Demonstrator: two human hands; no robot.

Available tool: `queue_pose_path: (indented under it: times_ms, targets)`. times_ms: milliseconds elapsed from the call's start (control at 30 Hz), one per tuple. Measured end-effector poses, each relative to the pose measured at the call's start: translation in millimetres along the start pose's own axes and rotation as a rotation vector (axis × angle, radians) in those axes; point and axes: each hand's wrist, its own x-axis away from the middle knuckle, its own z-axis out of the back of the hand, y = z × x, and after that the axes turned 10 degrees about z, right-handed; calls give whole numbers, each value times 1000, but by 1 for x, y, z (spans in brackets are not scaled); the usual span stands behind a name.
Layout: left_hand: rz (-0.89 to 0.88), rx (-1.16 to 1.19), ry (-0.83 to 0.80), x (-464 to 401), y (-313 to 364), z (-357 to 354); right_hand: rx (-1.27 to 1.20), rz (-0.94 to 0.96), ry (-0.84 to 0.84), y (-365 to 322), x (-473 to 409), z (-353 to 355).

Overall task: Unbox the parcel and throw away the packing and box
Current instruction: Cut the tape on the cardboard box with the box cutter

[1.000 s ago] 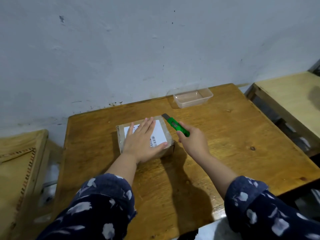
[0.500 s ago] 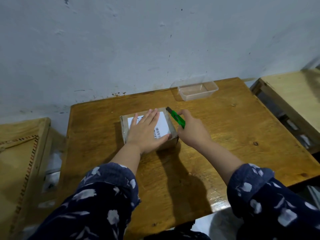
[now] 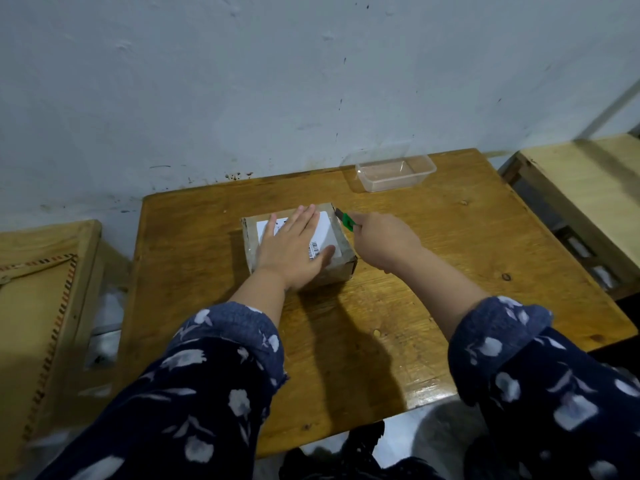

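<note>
A small brown cardboard parcel [image 3: 341, 249] with a white label and clear tape sits near the middle of the wooden table [image 3: 433, 268]. My left hand [image 3: 294, 252] lies flat on its top, fingers straight, pressing it down. My right hand [image 3: 384, 242] grips a green box cutter [image 3: 346, 220] just right of the parcel. The cutter's blade tip is at the parcel's far right top corner. Most of the cutter's handle is hidden inside my fist.
A clear plastic container [image 3: 396, 173] stands at the table's far edge by the wall. A light wooden table [image 3: 588, 188] is to the right, and a tan wooden piece with a striped border [image 3: 38, 306] to the left.
My right hand has slid the cutter away from me along the parcel's right edge toward its far corner. The left hand has stayed flat on the parcel.
</note>
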Motion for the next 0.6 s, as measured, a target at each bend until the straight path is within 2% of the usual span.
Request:
queue_pose_path:
  times_ms: [133, 600]
  targets:
    - [13, -6, 7, 1, 1, 1, 12, -3, -41, 3, 13, -3]
    - [-1, -14, 3, 2, 2, 2, -34, -42, 18, 10, 48, -23]
